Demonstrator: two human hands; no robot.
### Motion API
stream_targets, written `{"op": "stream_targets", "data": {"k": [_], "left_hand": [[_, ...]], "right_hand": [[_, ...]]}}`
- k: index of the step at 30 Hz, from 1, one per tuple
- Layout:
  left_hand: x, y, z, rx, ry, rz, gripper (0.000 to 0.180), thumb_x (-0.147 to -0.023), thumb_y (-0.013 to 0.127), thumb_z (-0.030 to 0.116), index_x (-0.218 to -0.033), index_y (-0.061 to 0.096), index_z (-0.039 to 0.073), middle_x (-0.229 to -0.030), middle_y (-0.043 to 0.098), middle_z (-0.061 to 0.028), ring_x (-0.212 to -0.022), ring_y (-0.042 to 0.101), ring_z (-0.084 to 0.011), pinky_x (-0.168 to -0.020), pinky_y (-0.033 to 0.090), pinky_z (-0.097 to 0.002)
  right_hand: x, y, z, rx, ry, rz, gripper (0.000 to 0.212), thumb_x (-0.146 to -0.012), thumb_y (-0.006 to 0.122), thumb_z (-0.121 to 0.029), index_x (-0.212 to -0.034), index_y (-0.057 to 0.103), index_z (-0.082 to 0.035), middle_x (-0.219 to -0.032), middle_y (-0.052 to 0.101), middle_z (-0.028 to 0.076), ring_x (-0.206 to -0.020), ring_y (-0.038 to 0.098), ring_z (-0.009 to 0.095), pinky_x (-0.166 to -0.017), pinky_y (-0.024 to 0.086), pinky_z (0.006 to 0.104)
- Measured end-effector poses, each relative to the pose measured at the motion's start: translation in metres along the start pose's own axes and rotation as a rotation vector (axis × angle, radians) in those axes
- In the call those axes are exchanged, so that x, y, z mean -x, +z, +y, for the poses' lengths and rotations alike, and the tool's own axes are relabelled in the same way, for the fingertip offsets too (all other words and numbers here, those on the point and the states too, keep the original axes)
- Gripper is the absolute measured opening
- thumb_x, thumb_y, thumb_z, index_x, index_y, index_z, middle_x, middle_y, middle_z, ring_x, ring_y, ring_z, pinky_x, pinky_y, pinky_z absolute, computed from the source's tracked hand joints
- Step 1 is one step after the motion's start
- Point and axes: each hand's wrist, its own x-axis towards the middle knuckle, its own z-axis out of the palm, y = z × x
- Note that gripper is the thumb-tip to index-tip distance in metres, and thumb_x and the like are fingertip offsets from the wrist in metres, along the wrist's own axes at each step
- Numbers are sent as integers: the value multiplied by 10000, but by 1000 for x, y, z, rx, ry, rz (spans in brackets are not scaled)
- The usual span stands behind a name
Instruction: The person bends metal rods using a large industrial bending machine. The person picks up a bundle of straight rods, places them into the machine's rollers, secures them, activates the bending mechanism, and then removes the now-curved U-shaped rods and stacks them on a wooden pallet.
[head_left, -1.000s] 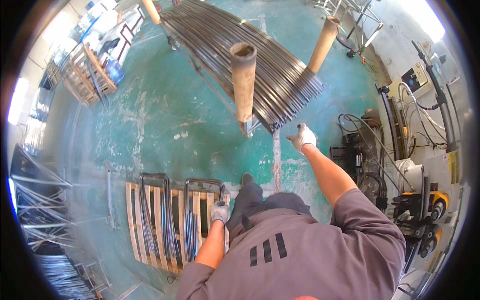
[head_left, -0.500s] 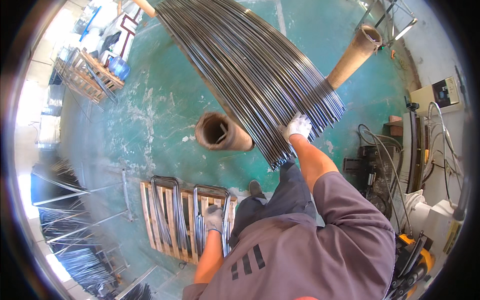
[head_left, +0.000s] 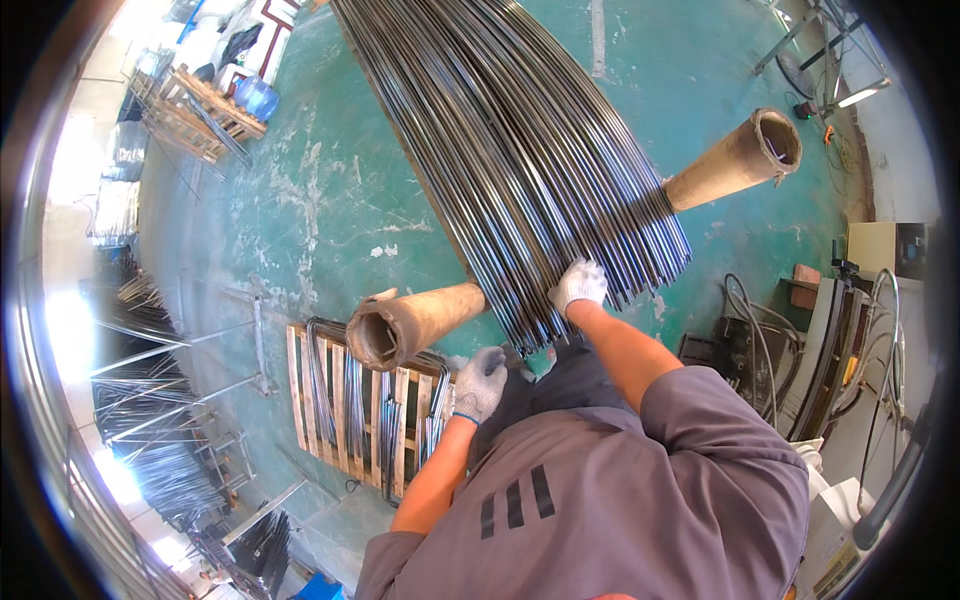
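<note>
A large bundle of long dark metal rods point(head_left: 510, 150) lies across two brown cylindrical supports, one near me point(head_left: 410, 325) and one at the right point(head_left: 735, 160). My right hand point(head_left: 578, 285), in a white glove, rests on the near ends of the rods and seems to grip some of them. My left hand point(head_left: 480, 382), also gloved, hangs below the near support, close to the rod ends, fingers curled; nothing is visibly in it.
A wooden pallet point(head_left: 345, 400) holding bent metal rods lies on the green floor at my left. Racks of metal frames point(head_left: 150, 400) stand along the left edge. Machines and cables point(head_left: 770, 340) crowd the right side. Another pallet point(head_left: 200, 110) sits far left.
My view has closed in on the rod bundle. My right hand went from pointing in the air to resting on the rod ends. My left hand rose from the pallet toward the rods.
</note>
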Motion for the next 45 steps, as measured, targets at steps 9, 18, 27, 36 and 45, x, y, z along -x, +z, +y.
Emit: {"op": "stream_targets", "data": {"k": [9,18,27,36,45], "left_hand": [[-21,28,31,-4,-100,51,325,-904,645,76,-1214,669,-19,-1149,756,-164,-1091,725,-257,-1010,536,-353],[-30,32,62,-70,55,-72,263,-900,640,73,-1152,678,9,-1067,767,-138,-1028,748,-235,-953,567,-355],[-61,32,78,9,111,-146,301,-889,622,73,-1177,668,-1,-1048,765,-111,-1024,734,-205,-950,561,-341],[-87,36,66,293,27,-254,322,-869,660,76,-1172,681,-33,-1053,760,-115,-1023,725,-191,-936,562,-326],[-87,29,75,420,17,-305,299,-893,650,32,-1185,668,-31,-1034,727,-103,-896,719,-185,-821,606,-328]], "right_hand": [[-1,5,10,-213,9,-216,441,-794,786,-337,-1076,688,-13,-1133,737,226,-1079,732,355,-938,586,455],[-26,-41,61,-521,-89,-425,485,-834,784,-343,-1103,741,58,-1072,745,274,-1053,728,383,-940,565,425],[-30,-106,73,-308,-149,-422,505,-789,857,-396,-1126,783,-28,-1061,763,217,-1025,738,331,-931,565,411],[5,-109,71,-1200,-56,-621,359,-900,790,-180,-1127,716,88,-927,731,109,-787,686,175,-732,557,355],[19,-110,44,-671,-45,-329,323,-964,728,-295,-1069,674,5,-750,671,78,-640,661,189,-562,562,361]]}}
